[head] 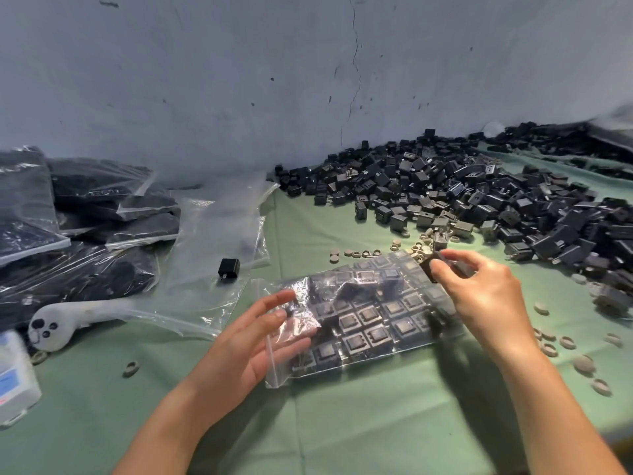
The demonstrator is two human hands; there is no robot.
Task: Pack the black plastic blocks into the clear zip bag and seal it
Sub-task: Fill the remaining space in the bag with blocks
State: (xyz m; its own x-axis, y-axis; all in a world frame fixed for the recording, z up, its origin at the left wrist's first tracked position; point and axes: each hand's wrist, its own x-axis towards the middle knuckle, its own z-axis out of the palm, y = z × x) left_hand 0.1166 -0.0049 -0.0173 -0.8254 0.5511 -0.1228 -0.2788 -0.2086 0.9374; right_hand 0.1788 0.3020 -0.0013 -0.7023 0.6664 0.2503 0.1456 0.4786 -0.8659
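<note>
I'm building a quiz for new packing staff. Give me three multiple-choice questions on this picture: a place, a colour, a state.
1. Where is the stack of filled bags? A) far left B) far right C) under the hands
2. What colour is the table cover? A) red B) green C) white
3. What is the right hand doing? A) lying flat, empty B) holding scissors C) pinching a black block
Answers: 1 A, it sits at the left edge; 2 B, the cover is pale green; 3 C, thumb and fingers close on the block.
</note>
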